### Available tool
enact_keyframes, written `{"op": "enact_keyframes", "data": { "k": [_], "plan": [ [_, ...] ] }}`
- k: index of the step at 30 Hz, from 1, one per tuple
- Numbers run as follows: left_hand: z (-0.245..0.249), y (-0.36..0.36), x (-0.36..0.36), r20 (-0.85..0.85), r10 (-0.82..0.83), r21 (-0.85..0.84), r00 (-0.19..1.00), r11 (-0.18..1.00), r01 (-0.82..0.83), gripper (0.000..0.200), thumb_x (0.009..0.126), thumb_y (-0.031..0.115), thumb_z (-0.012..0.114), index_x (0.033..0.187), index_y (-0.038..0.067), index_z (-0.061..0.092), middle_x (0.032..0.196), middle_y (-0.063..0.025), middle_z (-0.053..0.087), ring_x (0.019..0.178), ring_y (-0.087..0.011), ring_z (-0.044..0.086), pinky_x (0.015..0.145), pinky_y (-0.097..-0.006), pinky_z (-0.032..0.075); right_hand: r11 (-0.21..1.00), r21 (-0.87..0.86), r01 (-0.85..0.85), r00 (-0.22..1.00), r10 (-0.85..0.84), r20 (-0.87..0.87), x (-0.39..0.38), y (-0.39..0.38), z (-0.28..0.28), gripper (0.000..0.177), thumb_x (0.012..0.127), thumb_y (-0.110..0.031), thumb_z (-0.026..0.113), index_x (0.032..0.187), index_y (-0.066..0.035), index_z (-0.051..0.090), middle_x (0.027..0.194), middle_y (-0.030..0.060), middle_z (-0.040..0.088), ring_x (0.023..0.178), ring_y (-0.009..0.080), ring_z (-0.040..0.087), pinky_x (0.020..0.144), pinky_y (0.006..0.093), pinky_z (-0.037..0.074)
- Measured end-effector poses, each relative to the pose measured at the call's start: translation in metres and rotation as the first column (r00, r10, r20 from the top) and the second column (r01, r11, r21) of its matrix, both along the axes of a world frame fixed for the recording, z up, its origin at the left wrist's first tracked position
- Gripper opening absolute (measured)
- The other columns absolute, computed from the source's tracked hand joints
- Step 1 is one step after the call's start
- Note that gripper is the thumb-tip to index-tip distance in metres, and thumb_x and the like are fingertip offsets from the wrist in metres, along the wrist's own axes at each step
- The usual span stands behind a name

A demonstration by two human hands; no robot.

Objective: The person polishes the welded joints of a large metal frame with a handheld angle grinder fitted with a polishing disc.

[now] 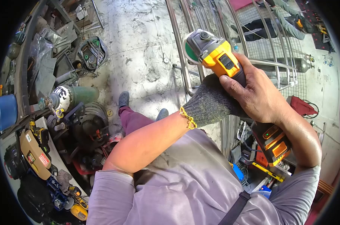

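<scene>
A yellow and black cordless angle grinder (221,60) is held up in front of my chest, its metal head and green disc (191,51) toward the upper left. Its battery (275,144) hangs at the lower right, near my right forearm. My right hand (254,88), bare, is closed over the grinder's body, thumb just below the black switch. Under it, my left hand (215,99) in a dark knit glove grips the grinder's body from the other side, its fingers mostly hidden. A yellow bracelet (188,118) circles my left wrist.
Shiny metal tube frames (185,71) stand ahead, beyond the disc. A gas cylinder (80,93), a tool tub (93,52) and scrap lie left. A cardboard box (35,153) is lower left. Another person's legs (286,22) show upper right. A yellow level (267,171) lies lower right.
</scene>
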State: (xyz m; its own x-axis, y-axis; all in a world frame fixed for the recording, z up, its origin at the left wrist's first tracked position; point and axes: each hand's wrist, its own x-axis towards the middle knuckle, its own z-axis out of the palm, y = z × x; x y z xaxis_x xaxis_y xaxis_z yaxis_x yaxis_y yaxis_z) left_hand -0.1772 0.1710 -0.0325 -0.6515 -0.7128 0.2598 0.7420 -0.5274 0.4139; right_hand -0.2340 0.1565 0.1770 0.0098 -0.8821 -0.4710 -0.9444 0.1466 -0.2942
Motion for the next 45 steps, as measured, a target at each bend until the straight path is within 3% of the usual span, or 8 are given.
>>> {"op": "enact_keyframes", "data": {
  "k": [4, 6, 14, 20, 27, 32, 36, 45],
  "plan": [
    [0.000, -0.005, -0.002, 0.189, 0.089, -0.280, 0.978, 0.960, -0.033, 0.048, 0.111, 0.019, 0.064, 0.154, 0.009, 0.045, 0.144, -0.0083, 0.061, 0.135, -0.0207, 0.061, 0.120, -0.0403, 0.049, 0.998, -0.048, 0.032, 0.999, -0.034, -0.035, -0.006, 0.007, -0.005, 0.068, 0.109, -0.038, 0.068, 0.158, 0.002, 0.044, 0.121, 0.0293, 0.075, 0.118, 0.0436, 0.073, 0.103, 0.0471, 0.054],
    [-0.006, -0.007, -0.007, -0.028, -0.131, -0.026, 0.991, 0.991, 0.131, 0.048, 0.111, 0.021, 0.063, 0.154, 0.009, 0.046, 0.144, -0.0084, 0.061, 0.136, -0.0213, 0.061, 0.120, -0.0403, 0.048, 0.994, -0.100, 0.034, 0.999, -0.034, -0.005, -0.012, 0.012, -0.013, 0.068, 0.109, -0.038, 0.068, 0.158, 0.002, 0.044, 0.121, 0.0288, 0.075, 0.117, 0.0428, 0.073, 0.103, 0.0471, 0.053],
    [0.000, 0.007, 0.013, 0.361, 0.271, -0.506, 0.892, 0.861, -0.057, 0.053, 0.103, 0.033, 0.073, 0.147, 0.012, 0.052, 0.142, -0.0071, 0.063, 0.137, -0.0232, 0.060, 0.120, -0.0395, 0.047, 0.987, -0.153, 0.054, 0.981, -0.024, 0.190, -0.022, 0.038, -0.035, 0.071, 0.107, -0.031, 0.070, 0.158, 0.006, 0.037, 0.115, 0.0339, 0.075, 0.113, 0.0541, 0.072, 0.098, 0.0529, 0.057],
    [-0.001, 0.017, 0.014, -0.005, -0.219, 0.181, 0.976, 0.959, 0.216, 0.057, 0.102, 0.029, 0.076, 0.150, 0.010, 0.050, 0.144, -0.0067, 0.062, 0.137, -0.0213, 0.060, 0.120, -0.0391, 0.047, 0.980, -0.150, 0.130, 0.979, -0.103, 0.175, -0.024, 0.055, -0.040, 0.073, 0.107, -0.028, 0.070, 0.161, 0.005, 0.033, 0.115, 0.0353, 0.075, 0.115, 0.0550, 0.071, 0.099, 0.0538, 0.056],
    [-0.012, 0.031, 0.019, 0.185, -0.004, -0.177, 0.983, 0.984, 0.037, 0.051, 0.106, 0.018, 0.071, 0.152, 0.009, 0.050, 0.146, -0.0068, 0.062, 0.139, -0.0215, 0.060, 0.123, -0.0390, 0.046, 0.981, -0.108, 0.159, 0.962, -0.129, 0.242, -0.029, 0.069, -0.046, 0.077, 0.106, -0.025, 0.071, 0.162, 0.008, 0.028, 0.115, 0.0365, 0.074, 0.111, 0.0562, 0.072, 0.096, 0.0535, 0.057],
    [-0.018, 0.035, 0.026, -0.112, -0.228, 0.163, 0.967, 0.956, 0.244, 0.046, 0.117, 0.025, 0.050, 0.160, 0.012, 0.042, 0.158, -0.0073, 0.055, 0.145, -0.0224, 0.055, 0.125, -0.0425, 0.046, 0.982, -0.163, 0.092, 0.966, -0.048, 0.255, -0.030, 0.077, -0.060, 0.081, 0.107, -0.026, 0.071, 0.164, 0.009, 0.024, 0.125, 0.0369, 0.071, 0.118, 0.0554, 0.070, 0.101, 0.0524, 0.056],
    [-0.018, 0.040, 0.028, 0.063, -0.111, -0.066, 0.992, 0.991, 0.115, 0.041, 0.117, 0.024, 0.051, 0.157, 0.011, 0.047, 0.152, -0.0068, 0.060, 0.141, -0.0227, 0.059, 0.123, -0.0425, 0.047, 0.981, -0.172, 0.090, 0.972, -0.048, 0.231, -0.032, 0.084, -0.062, 0.084, 0.106, -0.026, 0.072, 0.165, 0.008, 0.022, 0.133, 0.0370, 0.068, 0.123, 0.0556, 0.068, 0.106, 0.0526, 0.054],
    [-0.045, 0.057, 0.006, -0.645, -0.247, 0.224, 0.723, 0.844, 0.488, 0.040, 0.119, 0.022, 0.048, 0.156, 0.009, 0.051, 0.155, -0.0099, 0.060, 0.145, -0.0257, 0.057, 0.125, -0.0434, 0.046, 0.978, -0.207, -0.042, 0.998, 0.052, 0.046, -0.025, 0.096, -0.065, 0.091, 0.103, -0.026, 0.075, 0.167, 0.005, 0.018, 0.129, 0.0390, 0.066, 0.115, 0.0592, 0.068, 0.098, 0.0575, 0.057]
  ]
}}
